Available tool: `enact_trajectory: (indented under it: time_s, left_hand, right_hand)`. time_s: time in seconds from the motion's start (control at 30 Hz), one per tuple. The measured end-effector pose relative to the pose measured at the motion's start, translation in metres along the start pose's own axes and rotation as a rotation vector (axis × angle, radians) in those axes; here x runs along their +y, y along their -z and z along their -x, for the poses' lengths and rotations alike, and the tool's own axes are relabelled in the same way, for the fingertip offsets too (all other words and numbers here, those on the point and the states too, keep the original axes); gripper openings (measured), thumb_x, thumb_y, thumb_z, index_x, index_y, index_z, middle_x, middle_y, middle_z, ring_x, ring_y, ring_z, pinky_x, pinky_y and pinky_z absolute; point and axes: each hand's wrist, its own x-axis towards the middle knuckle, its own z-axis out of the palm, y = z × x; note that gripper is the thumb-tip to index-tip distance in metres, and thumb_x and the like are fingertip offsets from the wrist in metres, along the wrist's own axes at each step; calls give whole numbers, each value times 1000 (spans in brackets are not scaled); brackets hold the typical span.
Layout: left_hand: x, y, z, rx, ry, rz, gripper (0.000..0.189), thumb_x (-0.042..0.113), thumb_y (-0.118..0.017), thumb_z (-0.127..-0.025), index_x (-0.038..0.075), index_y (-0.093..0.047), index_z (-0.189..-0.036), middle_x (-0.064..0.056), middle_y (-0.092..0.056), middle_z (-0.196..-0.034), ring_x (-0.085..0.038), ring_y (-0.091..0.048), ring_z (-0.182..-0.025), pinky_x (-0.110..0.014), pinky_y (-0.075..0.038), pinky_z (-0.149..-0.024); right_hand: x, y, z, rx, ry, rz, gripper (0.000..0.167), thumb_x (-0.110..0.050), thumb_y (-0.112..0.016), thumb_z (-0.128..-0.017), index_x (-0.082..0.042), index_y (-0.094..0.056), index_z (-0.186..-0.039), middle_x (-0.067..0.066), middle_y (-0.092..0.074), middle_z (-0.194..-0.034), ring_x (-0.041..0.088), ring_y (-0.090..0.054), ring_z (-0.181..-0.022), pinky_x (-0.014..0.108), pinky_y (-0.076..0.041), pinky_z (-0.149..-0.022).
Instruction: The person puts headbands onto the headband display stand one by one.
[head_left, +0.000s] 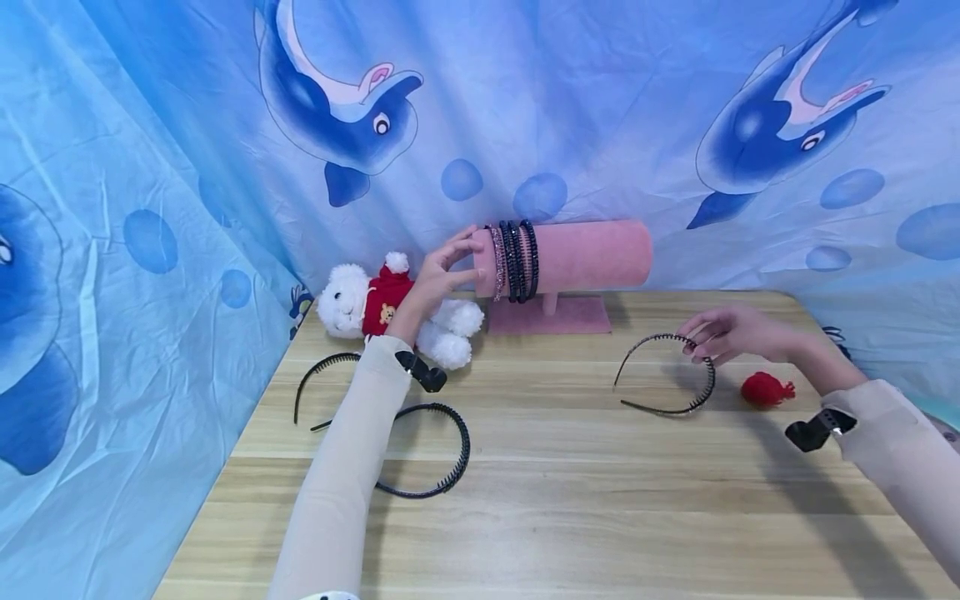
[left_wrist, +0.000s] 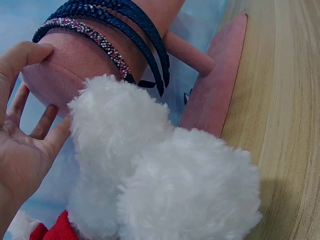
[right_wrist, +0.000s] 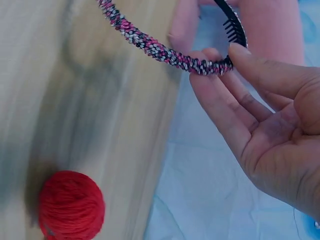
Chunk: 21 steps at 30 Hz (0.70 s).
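My left hand (head_left: 438, 271) reaches over the plush toy (head_left: 381, 300) and holds the left end of the pink display stand (head_left: 592, 254), a padded roll on a flat base. Its thumb and fingers spread about the roll's rounded end. Near that end sit a pink-and-silver beaded headband (left_wrist: 92, 37) and several dark headbands (left_wrist: 132, 32). At the right, my right hand (head_left: 738, 333) pinches another headband (right_wrist: 155, 49), toothed inside and covered in pink, silver and black beads. Thumb and fingertips hold one side of its arc, and its ends point left.
Two dark toothed headbands, one a farther headband (head_left: 315, 367) and one a nearer headband (head_left: 457, 446), lie on the wooden table (head_left: 547, 517) by the left forearm. A red yarn ball (head_left: 765, 389) sits below the right hand. Dolphin-print cloth (head_left: 600, 108) hangs behind.
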Motion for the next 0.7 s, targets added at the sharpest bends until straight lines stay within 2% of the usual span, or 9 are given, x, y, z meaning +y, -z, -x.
enact_trajectory:
  time_s: [0.1,0.2,0.53,0.7]
  left_hand:
    - [1,1,0,-6,8,0,39,-6,-73,-87,9,-68,-123,6,-39,-163,-27,-43,-146,-50,-31,-126]
    - [3,1,0,-11,16,0,39,-5,-73,-87,10,-68,-123,6,-39,-163,-27,-43,-146,-51,-30,-126]
    - [6,1,2,-8,12,-4,38,-4,-73,-86,11,-69,-121,7,-42,-162,-26,-44,-145,-48,-33,-125]
    - [7,0,3,-9,12,1,38,-5,-73,-86,12,-69,-120,7,-42,-162,-26,-44,-145,-46,-34,-125]
  right_hand:
    - [-3,9,5,-15,1,-34,52,-1,-68,-93,13,-46,-138,-1,-76,-109,14,-73,-100,34,-64,-85]
    - [-7,14,9,-5,16,-57,51,-1,-68,-93,12,-47,-138,-3,-76,-110,14,-74,-101,35,-64,-86]
    - [-18,22,10,170,32,-39,46,-2,-70,-93,10,-55,-134,-5,-78,-102,13,-75,-93,27,-64,-81]
    - [-24,29,6,213,20,-88,36,-1,-69,-94,-2,-65,-130,-9,-77,-99,12,-76,-92,28,-64,-78]
